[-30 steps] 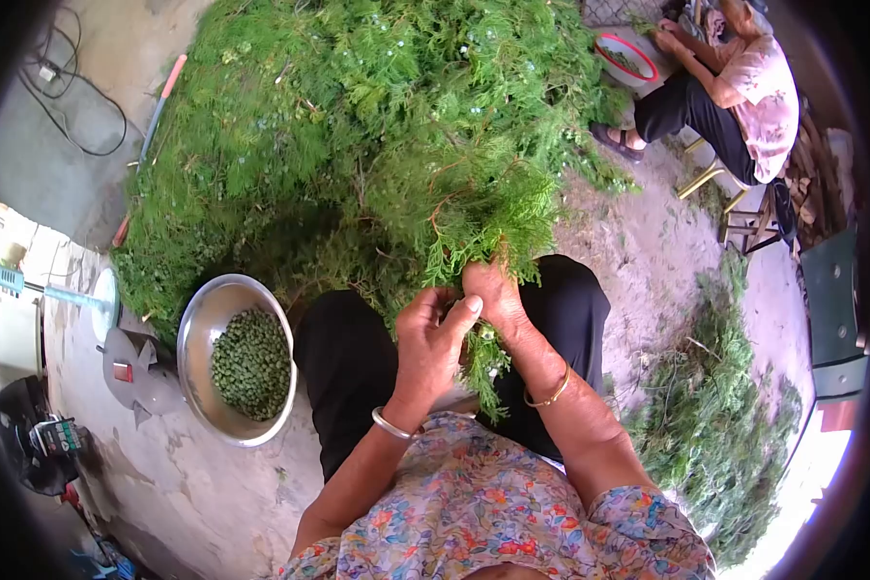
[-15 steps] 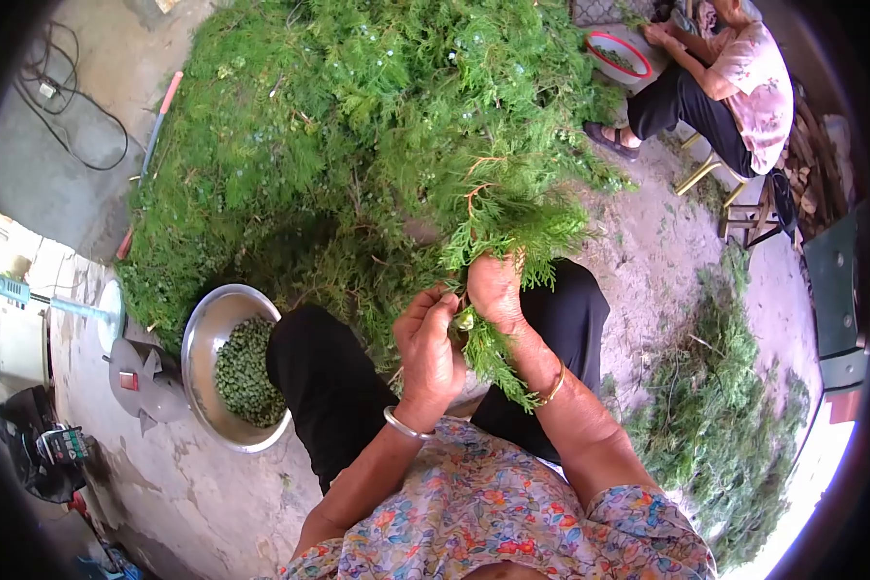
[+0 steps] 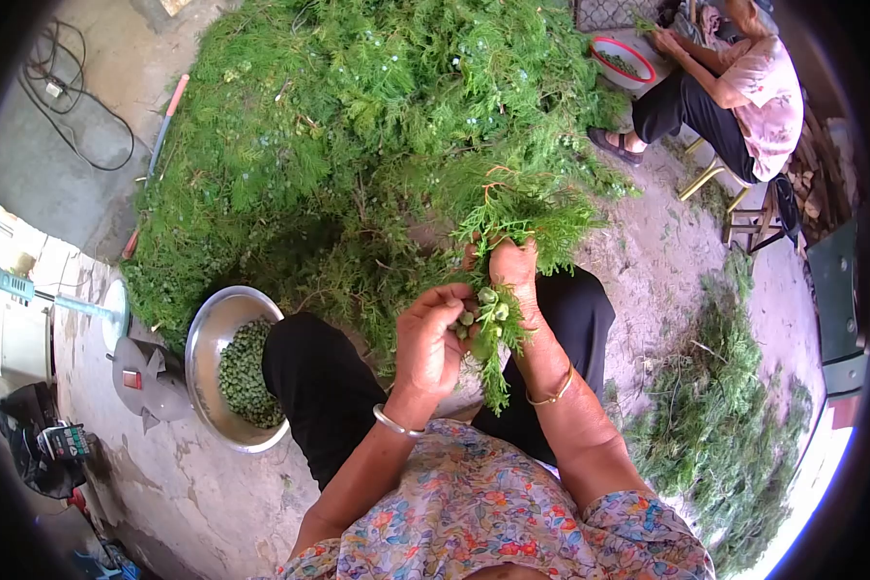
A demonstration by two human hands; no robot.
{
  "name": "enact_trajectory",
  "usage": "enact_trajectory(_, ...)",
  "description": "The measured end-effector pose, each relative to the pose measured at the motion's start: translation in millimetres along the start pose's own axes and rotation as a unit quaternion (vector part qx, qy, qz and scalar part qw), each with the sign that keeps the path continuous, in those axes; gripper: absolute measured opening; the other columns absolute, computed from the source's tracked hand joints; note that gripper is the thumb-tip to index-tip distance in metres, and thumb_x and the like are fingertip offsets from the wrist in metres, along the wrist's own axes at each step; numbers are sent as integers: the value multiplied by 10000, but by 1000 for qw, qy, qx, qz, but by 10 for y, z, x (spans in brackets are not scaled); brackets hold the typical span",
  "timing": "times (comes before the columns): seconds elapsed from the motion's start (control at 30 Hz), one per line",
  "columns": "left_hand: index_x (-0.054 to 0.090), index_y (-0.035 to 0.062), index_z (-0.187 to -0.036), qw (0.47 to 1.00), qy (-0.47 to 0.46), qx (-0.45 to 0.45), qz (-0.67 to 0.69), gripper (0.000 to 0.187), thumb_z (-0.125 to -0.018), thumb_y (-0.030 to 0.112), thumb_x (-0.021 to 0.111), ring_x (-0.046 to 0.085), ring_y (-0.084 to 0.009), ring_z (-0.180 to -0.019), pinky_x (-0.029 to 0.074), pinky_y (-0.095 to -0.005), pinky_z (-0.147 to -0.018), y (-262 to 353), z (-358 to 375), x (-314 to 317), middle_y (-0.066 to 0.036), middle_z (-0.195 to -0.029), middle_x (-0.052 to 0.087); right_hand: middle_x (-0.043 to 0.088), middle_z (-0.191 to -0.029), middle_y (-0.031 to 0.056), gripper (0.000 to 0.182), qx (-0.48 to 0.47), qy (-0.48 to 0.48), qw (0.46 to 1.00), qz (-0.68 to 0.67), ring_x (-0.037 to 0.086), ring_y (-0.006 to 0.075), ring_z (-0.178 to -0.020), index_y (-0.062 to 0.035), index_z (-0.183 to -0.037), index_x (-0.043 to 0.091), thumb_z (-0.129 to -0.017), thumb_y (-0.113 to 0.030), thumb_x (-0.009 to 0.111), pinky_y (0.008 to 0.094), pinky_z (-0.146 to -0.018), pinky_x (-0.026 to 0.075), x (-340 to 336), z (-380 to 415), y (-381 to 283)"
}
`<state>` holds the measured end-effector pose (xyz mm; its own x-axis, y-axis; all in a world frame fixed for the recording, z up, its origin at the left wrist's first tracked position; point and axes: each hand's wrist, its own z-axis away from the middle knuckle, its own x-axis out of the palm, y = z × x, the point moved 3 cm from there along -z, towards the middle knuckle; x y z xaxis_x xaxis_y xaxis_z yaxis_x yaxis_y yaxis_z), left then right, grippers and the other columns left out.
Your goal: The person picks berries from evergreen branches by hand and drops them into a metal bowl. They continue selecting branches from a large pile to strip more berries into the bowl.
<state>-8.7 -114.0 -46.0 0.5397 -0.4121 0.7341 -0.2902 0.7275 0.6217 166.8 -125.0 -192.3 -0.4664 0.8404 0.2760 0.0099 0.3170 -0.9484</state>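
My right hand [image 3: 514,269] is closed round a leafy conifer sprig [image 3: 541,224], held up between my knees. Feathery green foliage spreads above the fist and hangs below it. Among the lower leaves sits a cluster of pale green cones [image 3: 494,311]. My left hand [image 3: 429,340] is beside that cluster, thumb and fingers pinched on small green cones at its left side. By my left knee stands a metal basin [image 3: 203,387], partly filled with loose green cones [image 3: 246,372].
A large heap of cut conifer branches [image 3: 358,106] lies in front of me, with another pile [image 3: 715,406] at right. A seated person [image 3: 744,92] works near a red-rimmed bowl [image 3: 623,62]. A fan [image 3: 114,311] and long-handled tool [image 3: 167,121] are at left.
The sprig has turned and come slightly down, bringing its cone cluster into view. My right hand has shifted a little right, and my left fingers have moved in to the cones.
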Motion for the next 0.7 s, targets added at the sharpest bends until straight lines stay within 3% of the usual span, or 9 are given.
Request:
enact_trajectory(0.17, 547, -57, -1068, 990, -49, 38, -129, 312, -760, -101, 523, 568, -103, -751, 478, -232, -624, 49, 116, 100, -82, -948, 579, 560, -680, 77, 159, -22, -32, 993, 114, 520, 172, -511, -41, -848, 550, -903, -133, 433, 320, -432, 420, 36, 102, -232)
enact_trajectory(0.27, 545, -55, -1065, 934, -42, 147, -323, 296, -776, -86, 603, 539, -59, -673, 432, -181, -522, 39, 52, 125, -58, -897, 582, 565, -671, 79, 161, 17, -45, 986, 163, 530, 182, -511, -41, -845, 552, -900, -131, 431, 307, -430, 418, 138, 158, -493)
enact_trajectory(0.33, 551, -57, -1053, 917, -46, 165, -360, 286, -775, -88, 613, 546, -63, -686, 437, -182, -539, 20, 25, 91, -58, -894, 590, 573, -666, 69, 155, 265, 67, 959, -73, 537, 180, -515, -43, -834, 554, -896, -119, 434, 298, -430, 418, 377, 306, -1059)
enact_trajectory(0.43, 565, -62, -1038, 911, -48, 172, -372, 251, -791, -79, 600, 567, -74, -741, 446, -181, -605, 45, 10, 125, -64, -903, 608, 575, -686, 59, 146, 255, 39, 966, -3, 530, 169, -514, -48, -835, 551, -895, -104, 430, 298, -429, 418, 441, 260, -1328)
enact_trajectory(0.47, 574, -54, -1028, 947, -39, 145, -283, 247, -786, -48, 625, 554, -73, -721, 455, -198, -608, 75, 6, 154, -40, -863, 601, 462, -645, 71, 154, 119, -73, 974, 178, 425, 139, -581, -15, -757, 537, -836, -122, 460, 364, -493, 371, 36, 75, -320)
enact_trajectory(0.5, 583, -45, -1017, 974, -28, 115, -192, 246, -782, -17, 651, 541, -73, -701, 464, -216, -610, 78, 3, 156, -16, -824, 594, 462, -645, 71, 154, 121, -73, 974, 179, 425, 139, -581, -15, -757, 537, -836, -122, 460, 364, -493, 371, 77, 105, -377)
enact_trajectory(0.57, 570, -52, -1054, 972, -40, 119, -199, 271, -791, -24, 631, 542, -70, -744, 466, -211, -642, 110, 5, 105, -24, -853, 588, 567, -707, 47, 128, 173, 34, 980, 88, 529, 154, -547, -53, -850, 560, -896, -103, 451, 300, -451, 423, 220, 200, -721)
enact_trajectory(0.63, 562, -51, -1066, 983, -40, 30, -176, 291, -785, -32, 634, 538, -69, -767, 466, -209, -658, 114, 18, 69, -22, -856, 583, 565, -708, 43, 127, 221, 19, 967, 129, 531, 150, -572, -49, -857, 564, -899, -103, 456, 291, -466, 425, 214, 212, -760)
enact_trajectory(0.7, 558, -60, -1048, 971, -59, 102, -209, 297, -775, -12, 666, 537, -68, -695, 467, -218, -613, 114, -38, 99, -10, -800, 584, 567, -723, 46, 133, 115, -65, 943, 304, 528, 150, -582, -41, -872, 568, -894, -108, 455, 297, -485, 429, 218, 171, -711)
